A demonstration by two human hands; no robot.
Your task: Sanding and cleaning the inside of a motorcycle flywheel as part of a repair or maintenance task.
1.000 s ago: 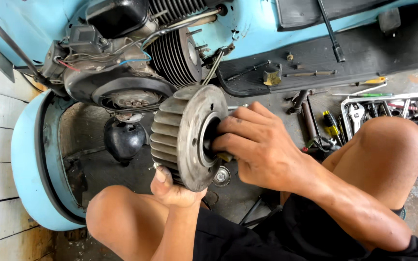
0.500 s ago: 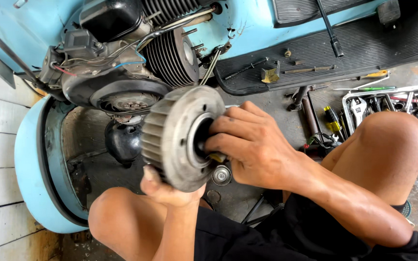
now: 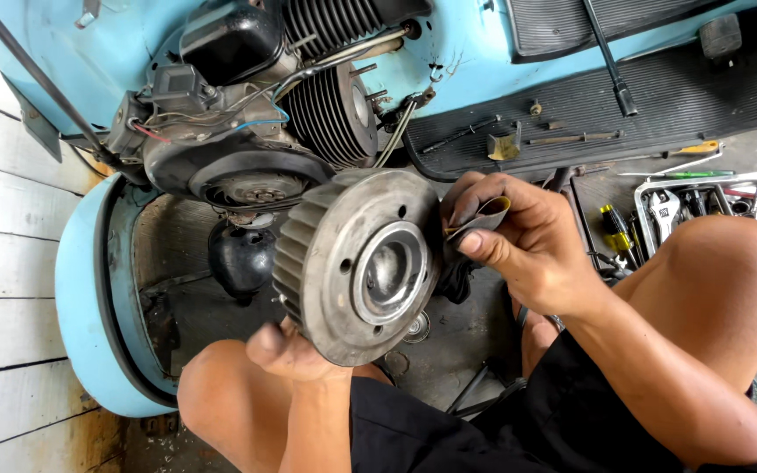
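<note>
Left hand [image 3: 295,350]: cupped under the lower rim of the finned metal wheel [image 3: 357,263], fingers clenched on its edge, bearing its weight above the knees.
Right hand [image 3: 527,241]: just beside the wheel's right edge, fingers pinched on a folded dark strip of abrasive cloth [image 3: 475,223], thumb pressed on top.
Wheel position: held upright between both knees, flat face toward the camera, hollow hub in the middle, fan fins around the back rim.
Handling, as judged: cast metal, stiff, likely heavy for one hand; dull and greasy face, so possibly slippery; fins thin, best kept from knocks.
Grip, as judged: safest at the rim with a palm beneath, or through the hub recess; not by the fins.
Cloth handling: light, limp, easily folded.
Tool tray [image 3: 729,206]: on the floor to the right, behind the right knee; screwdrivers and wrenches inside, partly hidden.
Footboard mat [image 3: 659,96]: black ribbed rubber; loose small parts and a long bar lying on it.
Engine [image 3: 265,123]: farthest, exposed in the pale blue scooter body [image 3: 89,307], finned cylinder and open round housing visible.
</note>
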